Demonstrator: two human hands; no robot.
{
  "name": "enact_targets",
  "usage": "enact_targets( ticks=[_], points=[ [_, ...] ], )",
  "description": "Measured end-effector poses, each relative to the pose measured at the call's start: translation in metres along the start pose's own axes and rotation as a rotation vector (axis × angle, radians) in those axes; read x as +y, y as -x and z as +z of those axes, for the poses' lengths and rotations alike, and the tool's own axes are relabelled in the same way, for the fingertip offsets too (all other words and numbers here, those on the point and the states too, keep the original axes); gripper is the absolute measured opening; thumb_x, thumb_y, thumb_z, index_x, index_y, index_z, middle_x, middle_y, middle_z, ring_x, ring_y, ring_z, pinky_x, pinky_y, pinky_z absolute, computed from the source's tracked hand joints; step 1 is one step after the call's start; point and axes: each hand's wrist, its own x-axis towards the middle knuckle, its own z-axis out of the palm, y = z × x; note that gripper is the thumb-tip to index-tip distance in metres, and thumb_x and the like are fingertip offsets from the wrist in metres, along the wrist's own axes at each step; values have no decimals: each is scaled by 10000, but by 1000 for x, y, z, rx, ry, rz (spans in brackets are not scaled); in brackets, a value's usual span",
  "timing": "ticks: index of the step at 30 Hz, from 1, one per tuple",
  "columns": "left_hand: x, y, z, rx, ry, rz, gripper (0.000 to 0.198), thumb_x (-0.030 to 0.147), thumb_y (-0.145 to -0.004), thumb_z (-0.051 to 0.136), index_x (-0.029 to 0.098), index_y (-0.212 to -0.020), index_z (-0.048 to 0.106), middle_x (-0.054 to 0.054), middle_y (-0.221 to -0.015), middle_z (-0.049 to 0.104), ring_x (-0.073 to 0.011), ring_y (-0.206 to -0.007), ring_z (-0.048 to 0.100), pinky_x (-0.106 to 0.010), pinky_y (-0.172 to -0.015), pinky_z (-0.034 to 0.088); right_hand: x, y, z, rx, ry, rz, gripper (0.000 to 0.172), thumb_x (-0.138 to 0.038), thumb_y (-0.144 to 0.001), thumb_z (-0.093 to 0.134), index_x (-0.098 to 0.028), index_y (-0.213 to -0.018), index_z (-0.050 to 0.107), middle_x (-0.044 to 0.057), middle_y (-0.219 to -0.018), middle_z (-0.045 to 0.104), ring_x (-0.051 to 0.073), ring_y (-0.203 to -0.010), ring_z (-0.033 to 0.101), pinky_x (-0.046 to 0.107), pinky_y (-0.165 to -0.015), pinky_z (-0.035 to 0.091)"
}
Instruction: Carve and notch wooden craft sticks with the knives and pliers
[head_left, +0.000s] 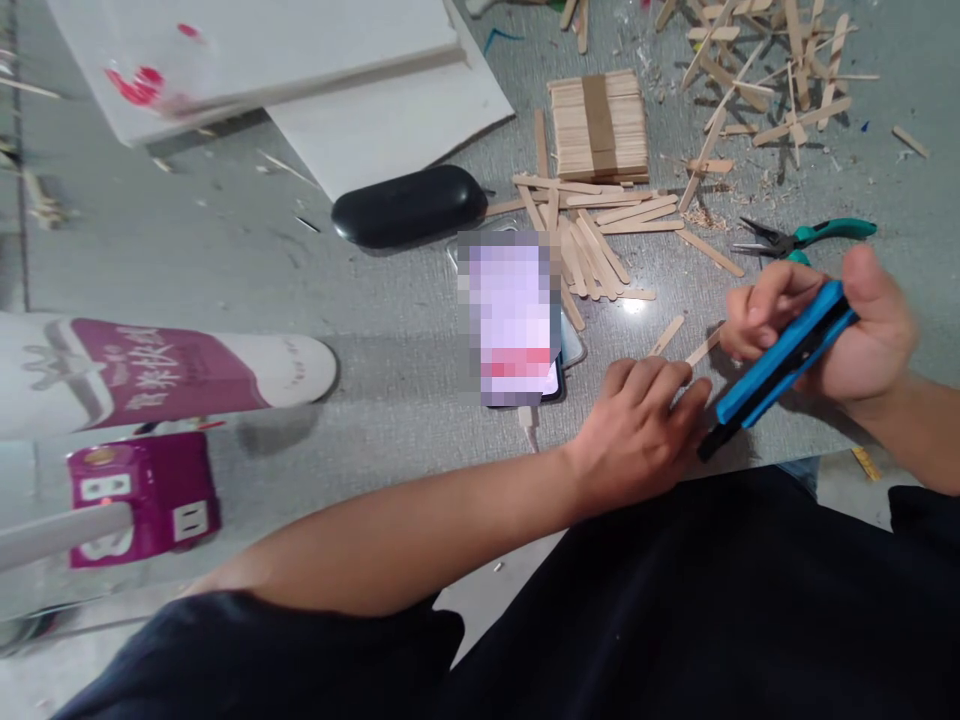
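Observation:
My right hand point(847, 335), at the right, is wrapped round a blue and black tool point(787, 355) that slants down to the left. It looks like a utility knife or a glue gun; I cannot tell which. My left hand point(645, 425) lies near the tool's black lower end, palm down with bent fingers; what its fingertips hold, if anything, is hidden. Two short wooden sticks point(666, 336) lie just beyond its fingers. Pliers with green handles point(832, 232) rest on the grey table point(405, 350), beyond my right hand.
A phone point(514, 320) with a cable lies mid-table, near a black case point(409, 207). Behind are a banded stick bundle point(626, 125), loose sticks point(596, 250) and a stick pile point(795, 60). White boards point(300, 50), a tall carton point(172, 372) and a purple box point(161, 490) stand left.

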Motion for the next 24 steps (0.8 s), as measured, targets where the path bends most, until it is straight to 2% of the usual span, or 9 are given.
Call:
enact_targets(
  ticks=[2, 5, 8, 10, 13, 15, 17, 20, 24],
  points=[
    [1, 0, -1, -21, -65, -32, 445, 371, -1075, 667, 117, -1440, 658, -185, -1269, 786, -384, -1146, 696, -535, -932, 515, -10, -2, -4, 41, 95, -51, 743, -788, -1117, 408, -250, -901, 873, 6, -678, 519, 153, -577, 474, 342, -584, 426],
    [1, 0, -3, -23, -113, -21, 423, 411, -1089, 661, 139, -1412, 683, -173, -1303, 812, -372, -1165, 698, -524, -935, 489, -24, -3, -7, 125, 202, -95, 733, -834, -1093, 439, -277, -853, 851, 8, -683, 532, 153, -566, 485, 352, -583, 439],
    [0, 1, -5, -7, -141, -6, 406, 406, -1085, 673, 122, -1372, 716, -223, -1426, 790, -403, -1237, 696, -536, -947, 481, -31, -5, -12, 162, 210, -137, 759, -872, -1070, 449, -271, -795, 824, -10, -614, 479, 137, -475, 444, 332, -500, 403],
    [1, 1, -6, 2, -151, -25, 477, 399, -1081, 677, 88, -1442, 700, -258, -1493, 763, -427, -1282, 683, -549, -964, 484, -31, -7, -17, 196, 191, -138, 759, -897, -1046, 471, -275, -749, 788, -25, -572, 416, 130, -442, 391, 323, -467, 373],
    [3, 0, -8, -30, -198, -68, 591, 419, -1098, 669, 44, -1554, 655, -257, -1524, 760, -424, -1321, 679, -545, -1002, 488, -28, -11, -29, 283, 185, -150, 770, -1015, -911, 558, -298, -666, 693, -42, -529, 326, 137, -448, 289, 330, -436, 329],
    [4, 0, -9, -81, -222, -95, 624, 446, -1112, 658, 37, -1583, 649, -247, -1563, 750, -420, -1366, 676, -545, -1042, 485, -26, -15, -38, 348, 187, -178, 809, -1091, -803, 586, -302, -630, 639, -47, -519, 273, 140, -458, 244, 326, -408, 255],
    [4, -1, -10, -121, -217, -121, 656, 470, -1115, 650, 42, -1612, 639, -248, -1618, 720, -428, -1418, 664, -555, -1078, 479, -25, -17, -47, 422, 178, -198, 820, -1105, -765, 610, -298, -623, 612, -45, -533, 257, 140, -480, 233, 316, -405, 202],
    [3, -1, -10, -129, -204, -147, 714, 490, -1104, 652, 34, -1651, 605, -258, -1646, 700, -437, -1437, 664, -565, -1099, 473, -25, -20, -57, 530, 114, -243, 836, -1111, -757, 614, -288, -619, 576, -38, -553, 275, 133, -491, 240, 295, -403, 170],
    [2, -2, -9, -111, -199, -163, 764, 514, -1096, 649, 11, -1666, 574, -288, -1697, 647, -453, -1462, 650, -582, -1102, 467, -26, -25, -62, 682, -8, -273, 912, -1125, -862, 420, -262, -608, 562, -20, -557, 334, 115, -471, 300, 255, -398, 171]
  ],
)
